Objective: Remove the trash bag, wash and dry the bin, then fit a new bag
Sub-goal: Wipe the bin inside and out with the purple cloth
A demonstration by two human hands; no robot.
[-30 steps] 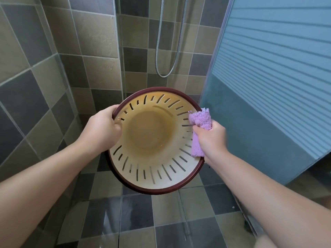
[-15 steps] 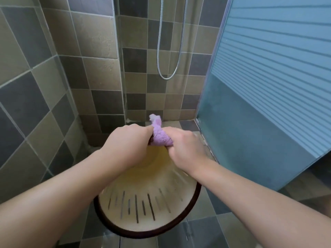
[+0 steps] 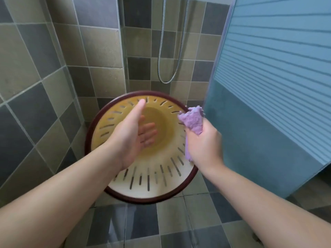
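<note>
Tiled walls (image 3: pixel 53 72) in grey and olive squares close off a shower corner, with a metal shower hose (image 3: pixel 170 51) looping down the far wall and a blue frosted glass door (image 3: pixel 277 86) with horizontal stripes standing at the right. Glossy floor tiles (image 3: pixel 139 226) fill the bottom edge of the head view. A cream bin (image 3: pixel 152 176) with slotted sides and a dark red rim sits mouth-up toward the camera, near the far wall of the floor, just left of the door. Over its opening hangs the left hand (image 3: pixel 130 136), released, fingers straight and thumb pointing up, grasping nothing. At the bin's right rim the right hand (image 3: pixel 204 144) is clenched around a bunched purple cloth (image 3: pixel 193 120), which sticks up above the fist.
</note>
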